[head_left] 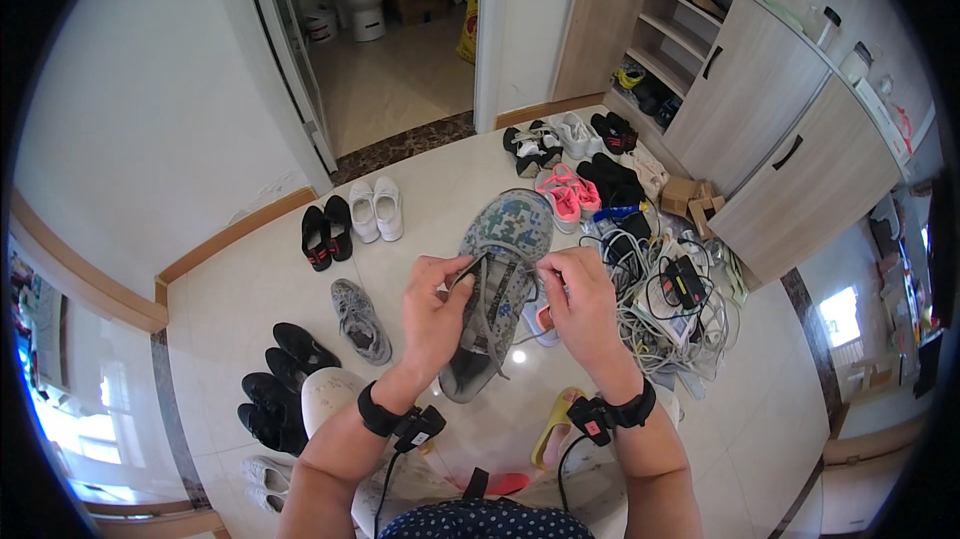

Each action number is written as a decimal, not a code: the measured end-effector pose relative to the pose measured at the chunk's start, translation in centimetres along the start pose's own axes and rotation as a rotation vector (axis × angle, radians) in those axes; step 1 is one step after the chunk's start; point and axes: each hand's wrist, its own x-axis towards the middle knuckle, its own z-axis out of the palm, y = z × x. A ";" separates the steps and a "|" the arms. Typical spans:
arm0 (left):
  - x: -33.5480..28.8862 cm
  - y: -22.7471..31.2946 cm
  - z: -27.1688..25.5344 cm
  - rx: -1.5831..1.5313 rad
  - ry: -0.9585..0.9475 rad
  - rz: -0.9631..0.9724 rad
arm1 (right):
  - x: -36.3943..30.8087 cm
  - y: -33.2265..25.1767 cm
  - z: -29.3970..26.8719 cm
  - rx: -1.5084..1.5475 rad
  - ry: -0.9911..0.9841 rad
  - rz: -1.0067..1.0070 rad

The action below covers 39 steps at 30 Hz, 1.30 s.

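A camouflage-patterned sneaker [508, 221] in grey, green and blue is held up in front of me, its toe pointing away. My left hand [437, 297] is closed in a pinch on the shoelace [489, 304] at the left side of the shoe's opening. On the other side, the thumb and fingers of my right hand [580, 301] pinch the lace at the shoe's right edge. A loose lace end hangs over the heel side. The matching sneaker [360, 321] lies on the floor to the left.
Black shoes [290, 364] and white slip-ons [376, 209] stand on the left floor. Pink sneakers [567, 195] and a heap of tangled cables [675, 299] lie at the right. Behind them is a shoe cabinet [745, 69], one door open. A yellow slipper [551, 431] is near my legs.
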 end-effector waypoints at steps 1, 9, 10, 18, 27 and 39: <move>0.0 0.0 0.0 0.006 -0.002 0.002 | 0.0 -0.1 0.0 -0.018 -0.005 -0.010; -0.2 0.7 -0.1 0.061 0.008 0.026 | 0.1 -0.8 0.0 -0.180 -0.059 -0.198; -0.2 0.7 -0.1 0.078 0.008 0.042 | 0.0 -0.8 0.1 -0.178 -0.061 -0.202; -0.5 0.4 0.3 0.051 0.017 0.029 | -0.6 -0.3 1.2 -0.113 -0.024 -0.106; -0.6 0.2 0.4 0.051 0.008 0.040 | -1.1 0.7 1.1 -0.202 -0.008 -0.040; -0.9 0.6 1.0 0.050 0.052 0.000 | -2.8 -0.8 3.6 0.104 -0.106 0.263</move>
